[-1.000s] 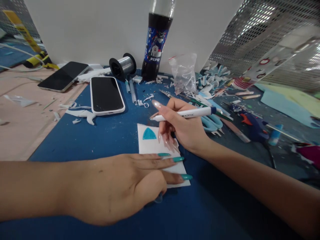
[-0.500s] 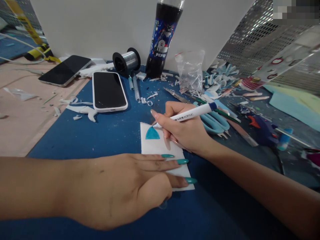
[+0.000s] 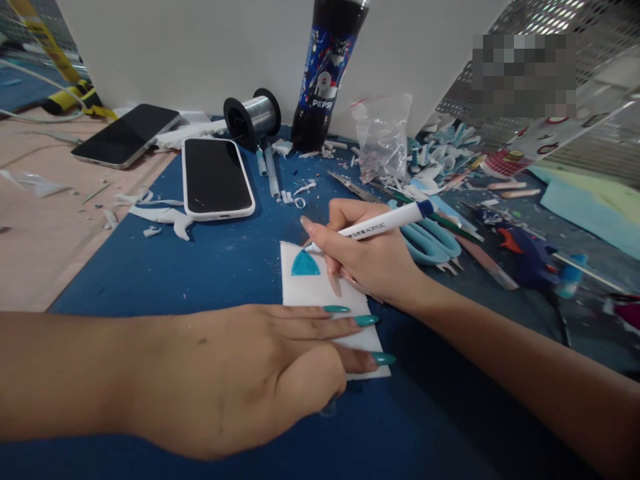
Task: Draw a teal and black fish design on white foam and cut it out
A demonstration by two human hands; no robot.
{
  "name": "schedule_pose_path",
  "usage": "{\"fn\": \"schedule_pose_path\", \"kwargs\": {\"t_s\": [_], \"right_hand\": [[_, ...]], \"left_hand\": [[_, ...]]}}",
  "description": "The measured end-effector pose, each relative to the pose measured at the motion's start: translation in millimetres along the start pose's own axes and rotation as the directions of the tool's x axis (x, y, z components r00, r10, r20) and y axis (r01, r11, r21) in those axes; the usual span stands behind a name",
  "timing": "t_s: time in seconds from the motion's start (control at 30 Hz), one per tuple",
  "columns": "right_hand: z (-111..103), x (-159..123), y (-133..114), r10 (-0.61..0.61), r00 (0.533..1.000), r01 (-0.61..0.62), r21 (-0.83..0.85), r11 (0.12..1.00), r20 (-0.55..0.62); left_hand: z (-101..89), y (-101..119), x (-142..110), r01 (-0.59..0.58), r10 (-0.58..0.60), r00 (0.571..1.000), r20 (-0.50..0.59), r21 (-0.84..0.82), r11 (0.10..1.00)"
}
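Note:
My right hand (image 3: 373, 257) grips a white acrylic marker (image 3: 383, 222) with a dark blue end. Its tip meets the top of a blue fan-shaped patch (image 3: 305, 265) on a white sheet (image 3: 310, 291). Across the lower part of that sheet lies my left hand (image 3: 270, 373), palm down, its long fingers stretched out flat with teal nails and its thumb bent in. The left fingers cover much of the sheet's lower half. Just behind the right hand, light blue scissors (image 3: 430, 239) rest on the blue mat, partly hidden.
Two phones, one white-edged (image 3: 219, 179) and one dark (image 3: 127, 135), lie at the left. Behind stand a wire spool (image 3: 254, 118), a Pepsi bottle (image 3: 325, 83) and a clear plastic bag (image 3: 384, 140). A glue gun (image 3: 530, 257) and scraps (image 3: 440, 150) spread over the right.
The view has shifted very slightly. The marker tip stays near the top of the blue patch, and both hands keep almost the same place.

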State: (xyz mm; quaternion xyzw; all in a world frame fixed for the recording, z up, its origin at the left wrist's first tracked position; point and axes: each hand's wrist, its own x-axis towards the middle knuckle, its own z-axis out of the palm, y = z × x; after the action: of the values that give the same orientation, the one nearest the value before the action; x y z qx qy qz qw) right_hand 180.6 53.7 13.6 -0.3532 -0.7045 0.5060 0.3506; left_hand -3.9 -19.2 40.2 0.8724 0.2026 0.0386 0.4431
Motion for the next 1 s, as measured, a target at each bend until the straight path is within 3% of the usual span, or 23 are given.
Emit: {"fn": "schedule_pose_path", "kwargs": {"t_s": [0.33, 0.77, 1.0], "right_hand": [[1.7, -1.6, -2.6, 0.007, 0.997, -0.012, -0.073, 0.997, -0.072], [1.0, 0.0, -3.3, 0.005, 0.997, -0.013, -0.103, 0.995, -0.075], [0.6, 0.5, -3.7, 0.034, 0.997, -0.038, -0.064, 0.997, -0.068]], "left_hand": [[-5.8, -1.5, -1.1, -0.015, 0.016, 1.0, 0.025, -0.037, 0.999], [1.4, -6.5, -3.4, -0.057, 0.057, 0.998, 0.0, 0.031, 0.998], [-1.3, -2.8, 0.9, -0.017, 0.016, 1.0, 0.019, 0.039, 0.999]]}}
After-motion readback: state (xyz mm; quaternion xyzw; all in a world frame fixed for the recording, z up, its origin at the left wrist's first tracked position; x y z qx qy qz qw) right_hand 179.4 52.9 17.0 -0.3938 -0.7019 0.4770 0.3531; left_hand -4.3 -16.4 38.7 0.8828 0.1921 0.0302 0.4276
